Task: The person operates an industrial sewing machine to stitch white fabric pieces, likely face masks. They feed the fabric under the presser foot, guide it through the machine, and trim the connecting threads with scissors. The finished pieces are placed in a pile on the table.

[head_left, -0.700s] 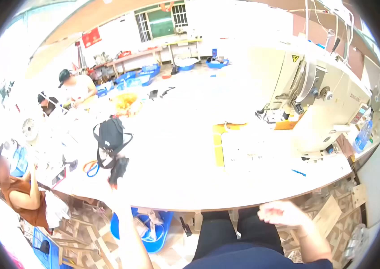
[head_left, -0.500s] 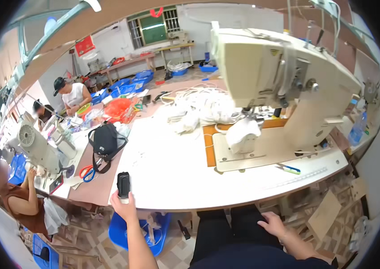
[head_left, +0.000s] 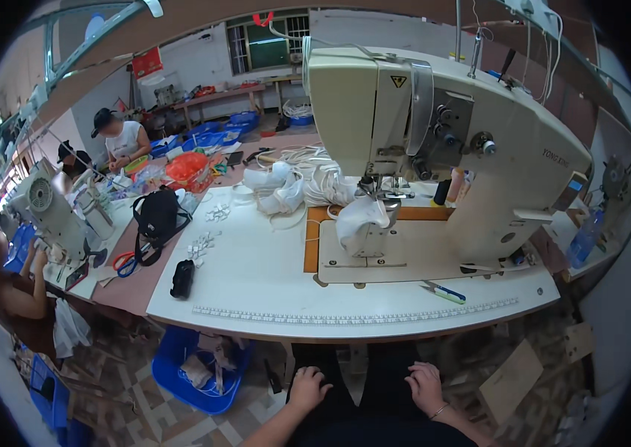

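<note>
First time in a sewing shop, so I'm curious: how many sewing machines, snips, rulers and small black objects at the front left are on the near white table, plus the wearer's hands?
Sewing machine: 1
Snips: 1
Ruler: 1
Black object: 1
Hands: 2, left hand and right hand
Total: 6

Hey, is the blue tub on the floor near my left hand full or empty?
Partly filled: the blue tub holds pale bundles, but bare blue shows around them.
</note>
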Demonstrator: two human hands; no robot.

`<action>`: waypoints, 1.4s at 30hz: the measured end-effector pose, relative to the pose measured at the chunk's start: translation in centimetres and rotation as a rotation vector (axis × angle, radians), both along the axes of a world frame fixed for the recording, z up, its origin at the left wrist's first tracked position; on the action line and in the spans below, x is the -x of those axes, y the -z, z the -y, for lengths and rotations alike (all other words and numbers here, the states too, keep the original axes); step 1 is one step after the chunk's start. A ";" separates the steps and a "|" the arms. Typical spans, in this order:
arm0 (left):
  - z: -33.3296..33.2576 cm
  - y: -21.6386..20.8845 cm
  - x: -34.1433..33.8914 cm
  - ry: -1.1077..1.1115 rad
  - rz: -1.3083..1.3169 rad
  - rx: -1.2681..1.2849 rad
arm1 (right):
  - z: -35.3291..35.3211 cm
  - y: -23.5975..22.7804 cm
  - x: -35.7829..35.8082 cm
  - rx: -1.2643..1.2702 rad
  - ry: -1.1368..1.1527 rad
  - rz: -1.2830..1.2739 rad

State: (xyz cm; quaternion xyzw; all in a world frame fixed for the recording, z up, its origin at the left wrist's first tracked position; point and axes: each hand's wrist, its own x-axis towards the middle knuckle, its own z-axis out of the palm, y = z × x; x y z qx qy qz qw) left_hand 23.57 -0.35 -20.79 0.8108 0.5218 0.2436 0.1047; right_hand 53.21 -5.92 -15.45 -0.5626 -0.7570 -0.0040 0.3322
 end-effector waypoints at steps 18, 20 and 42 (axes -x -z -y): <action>3.9 -0.3 7.2 -0.393 0.491 0.657 | 4.1 4.5 -5.4 0.974 0.366 -0.813; 2.3 -0.7 6.7 -0.391 0.470 0.672 | 2.1 5.4 -4.9 0.951 0.392 -0.777; -3.6 -13.2 6.6 0.147 -0.005 0.928 | -2.8 3.4 -6.2 1.265 0.035 0.148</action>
